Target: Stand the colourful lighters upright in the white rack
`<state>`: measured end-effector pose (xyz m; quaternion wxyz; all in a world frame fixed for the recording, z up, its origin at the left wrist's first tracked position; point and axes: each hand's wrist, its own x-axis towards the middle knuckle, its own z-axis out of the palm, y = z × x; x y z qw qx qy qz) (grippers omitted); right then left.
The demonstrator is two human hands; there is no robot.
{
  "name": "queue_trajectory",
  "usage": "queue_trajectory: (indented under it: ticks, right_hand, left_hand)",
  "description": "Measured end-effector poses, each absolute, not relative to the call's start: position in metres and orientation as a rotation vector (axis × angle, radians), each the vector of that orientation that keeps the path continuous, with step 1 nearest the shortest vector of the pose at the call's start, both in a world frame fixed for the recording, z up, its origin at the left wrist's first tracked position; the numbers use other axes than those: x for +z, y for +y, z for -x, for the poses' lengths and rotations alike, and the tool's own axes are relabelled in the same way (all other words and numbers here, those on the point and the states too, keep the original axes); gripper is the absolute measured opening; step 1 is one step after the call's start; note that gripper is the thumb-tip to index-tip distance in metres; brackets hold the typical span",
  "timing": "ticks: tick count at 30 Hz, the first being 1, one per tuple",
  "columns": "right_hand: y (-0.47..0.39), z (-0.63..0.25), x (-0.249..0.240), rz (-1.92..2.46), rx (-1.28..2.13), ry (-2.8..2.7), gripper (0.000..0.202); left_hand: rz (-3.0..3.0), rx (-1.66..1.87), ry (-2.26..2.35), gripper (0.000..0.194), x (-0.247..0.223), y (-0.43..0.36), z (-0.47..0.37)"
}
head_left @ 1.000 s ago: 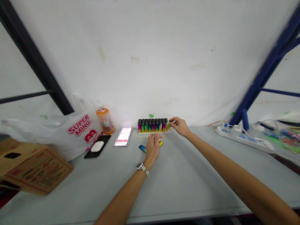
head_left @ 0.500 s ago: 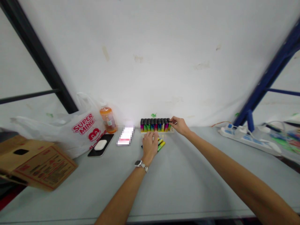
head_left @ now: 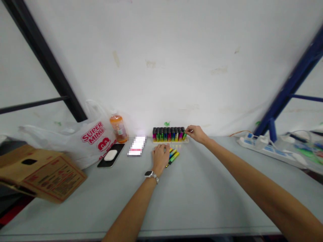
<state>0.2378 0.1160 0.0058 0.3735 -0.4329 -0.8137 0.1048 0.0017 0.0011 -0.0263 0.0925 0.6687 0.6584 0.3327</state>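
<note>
Several upright lighters (head_left: pixel 169 135) with black tops and bright, multicoloured bodies stand packed in rows in a shallow clear tray (head_left: pixel 187 140) by the wall. At the tray's right end, my right hand (head_left: pixel 197 133) is closed in a pinch on the upper part of a green-yellow lighter (head_left: pixel 184 136), which leans slightly. In front of the tray, my left hand (head_left: pixel 160 156) rests palm down with bent fingers beside and partly over loose lighters (head_left: pixel 173 157) lying on the table. Its fingertips are partly hidden, and what lies beneath them does not show.
Left of my hands are a phone with a blurred bright screen (head_left: pixel 137 146), a black phone (head_left: pixel 104 163) under a white case (head_left: pixel 111 155), an orange bottle (head_left: pixel 118 128), a plastic bag (head_left: pixel 75 141) and a cardboard box (head_left: pixel 50 178). A power strip (head_left: pixel 271 153) lies at right.
The lighter in my right hand now shows its green body at the tray's end. My left hand has shifted slightly, and more of the loose lighters show. The view has moved a little.
</note>
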Motion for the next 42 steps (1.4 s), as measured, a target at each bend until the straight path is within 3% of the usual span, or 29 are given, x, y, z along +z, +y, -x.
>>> queue_trajectory:
  ticks: [8,13,20,24,31,36,42]
  right_hand:
    - [0.09,-0.227,-0.009,1.242,-0.162,-2.166,0.038]
    - [0.057,-0.218,-0.022,1.26,-0.143,-2.118,0.065]
    - [-0.002,-0.207,-0.019,0.9,0.064,-2.521,0.039]
    - [-0.006,-0.205,-0.009,0.973,-0.019,-2.679,0.025]
    - [-0.002,-0.209,-0.003,1.171,0.005,-2.707,0.012]
    - [-0.006,-0.203,-0.013,1.217,0.497,-2.231,0.008]
    - [-0.006,-0.166,-0.002,0.886,1.314,-1.275,0.029]
  left_hand:
    - [-2.158,0.924,1.914,0.036,-0.026,-0.003,-0.018]
    - [-2.173,0.933,1.84,0.039,-0.031,-0.001,-0.022]
    - [-1.88,1.364,1.492,0.038,-0.047,0.018,-0.044]
    - [-1.53,1.558,1.346,0.039,-0.052,0.032,-0.045]
    - [-1.494,1.608,1.285,0.034,-0.039,0.029,-0.02]
    - [-1.478,1.595,1.272,0.038,-0.027,0.015,-0.016]
    - [-1.587,1.613,1.212,0.041,-0.022,0.003,-0.024]
